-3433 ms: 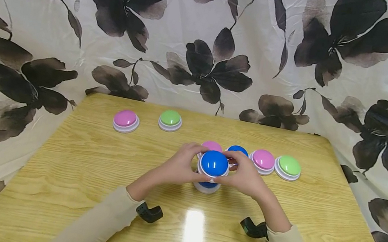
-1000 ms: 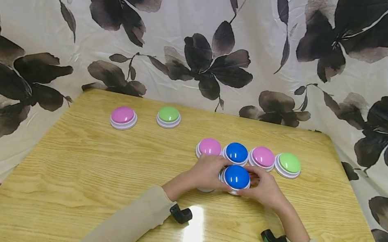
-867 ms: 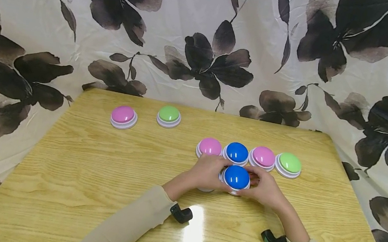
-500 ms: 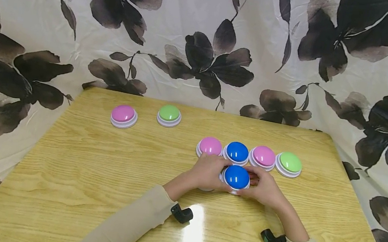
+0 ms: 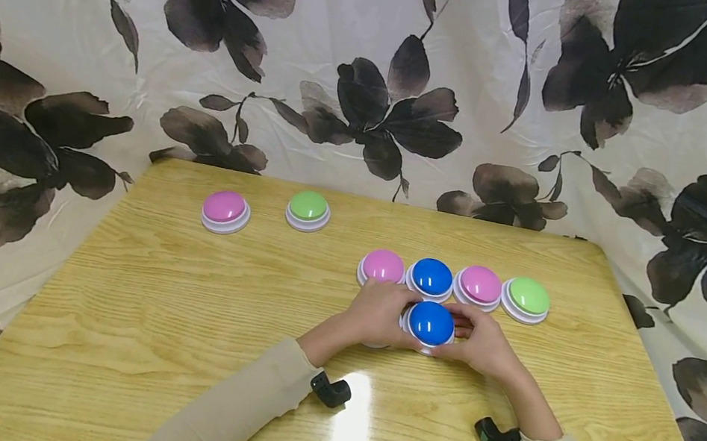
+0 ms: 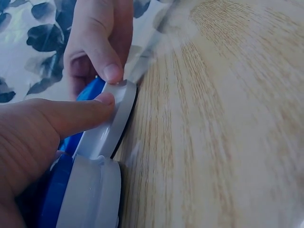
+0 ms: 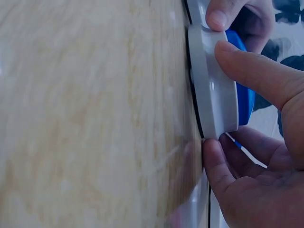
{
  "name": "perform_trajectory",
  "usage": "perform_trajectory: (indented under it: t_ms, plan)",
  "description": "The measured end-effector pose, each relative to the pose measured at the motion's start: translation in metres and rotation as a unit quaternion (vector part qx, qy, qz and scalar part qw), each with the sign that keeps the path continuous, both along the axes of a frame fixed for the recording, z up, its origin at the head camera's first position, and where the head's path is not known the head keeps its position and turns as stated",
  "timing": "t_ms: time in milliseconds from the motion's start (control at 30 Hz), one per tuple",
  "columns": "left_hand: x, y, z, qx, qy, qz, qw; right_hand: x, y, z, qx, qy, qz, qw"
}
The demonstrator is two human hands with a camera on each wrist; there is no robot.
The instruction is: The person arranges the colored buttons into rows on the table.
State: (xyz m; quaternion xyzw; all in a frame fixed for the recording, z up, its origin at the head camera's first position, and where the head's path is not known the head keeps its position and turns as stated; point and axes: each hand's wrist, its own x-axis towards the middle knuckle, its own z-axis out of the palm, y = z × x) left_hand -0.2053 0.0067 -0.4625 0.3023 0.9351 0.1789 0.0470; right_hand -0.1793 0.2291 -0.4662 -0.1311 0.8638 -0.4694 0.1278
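Observation:
Between my two hands is a domed blue push button (image 5: pixel 431 323) with a white base, low at the tabletop just in front of the row of buttons. My left hand (image 5: pixel 381 313) holds its left side, thumb along the front of the base. From the right, my right hand (image 5: pixel 479 340) grips the same base with thumb and fingers, as the right wrist view shows. A second blue button (image 6: pixel 90 194) stands directly left of it in the left wrist view; in the head view my left hand hides nearly all of that one.
Behind the hands, a pink button (image 5: pixel 383 266), a blue button (image 5: pixel 432 277), another pink button (image 5: pixel 480 286) and a green button (image 5: pixel 526 298) form a row. Farther left are a pink button (image 5: pixel 224 211) and a green button (image 5: pixel 308 210). A floral cloth (image 5: pixel 378 43) hangs behind the wooden table (image 5: pixel 148 282).
Both hands have carried the blue button right and down, from above the other blue button to the spot beside it. Over the last second they have stayed almost still.

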Motion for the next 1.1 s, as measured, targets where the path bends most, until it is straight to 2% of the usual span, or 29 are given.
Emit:
perform_trajectory:
  t_ms: [333, 533, 633, 767, 967, 1100]
  plan:
    - [0.0, -0.003, 0.005, 0.005, -0.005, -0.009, 0.9999, 0.0, -0.001, 0.0, -0.015, 0.002, 0.004, 1.0]
    - [0.0, -0.015, 0.025, 0.035, -0.016, -0.022, 0.999, 0.005, 0.0, 0.008, 0.009, 0.023, 0.001, 1.0]
    - [-0.002, -0.027, 0.034, 0.053, -0.028, -0.016, 0.9981, 0.007, 0.0, 0.019, 0.004, 0.039, -0.012, 0.999]
    - [-0.005, -0.05, 0.04, 0.077, -0.049, -0.003, 0.9958, 0.007, -0.002, 0.035, -0.012, 0.054, -0.012, 0.998]
    - [-0.007, -0.08, 0.04, 0.108, -0.083, 0.021, 0.9905, 0.005, -0.011, 0.049, -0.025, 0.06, 0.019, 0.998]
    - [-0.008, -0.099, 0.036, 0.13, -0.089, 0.041, 0.9867, 0.004, -0.021, 0.054, -0.026, 0.059, 0.034, 0.997]
